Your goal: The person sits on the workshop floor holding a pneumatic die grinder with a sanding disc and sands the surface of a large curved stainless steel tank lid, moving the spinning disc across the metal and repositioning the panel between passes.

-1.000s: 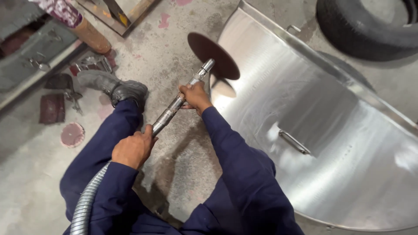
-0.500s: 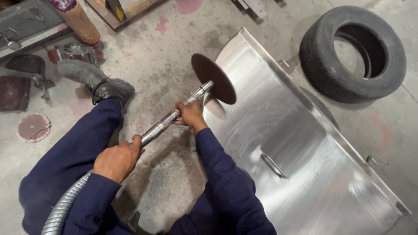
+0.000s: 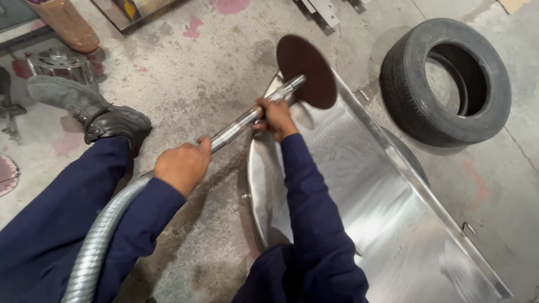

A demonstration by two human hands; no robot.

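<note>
Disc Climbs to Sheet's Upper Edge

Shifted upward since a moment ago, the brown sanding disc [image 3: 306, 71] sits at the steel sheet's [image 3: 359, 196] top corner, upper centre. Right hand [image 3: 275, 118] and left hand [image 3: 182, 166] both clench the metal shaft [image 3: 236, 124], the disc just beyond the right fingers.

Both hands grip a metal tool shaft [image 3: 241, 119]: left hand [image 3: 182, 166] near the corrugated hose [image 3: 98, 241], right hand [image 3: 275, 116] nearer the dark round disc [image 3: 306, 70]. Disc sits at the steel sheet [image 3: 365, 202] corner, probably touching it (contact point unclear). Tyre [image 3: 446, 81] lies beside.
</note>
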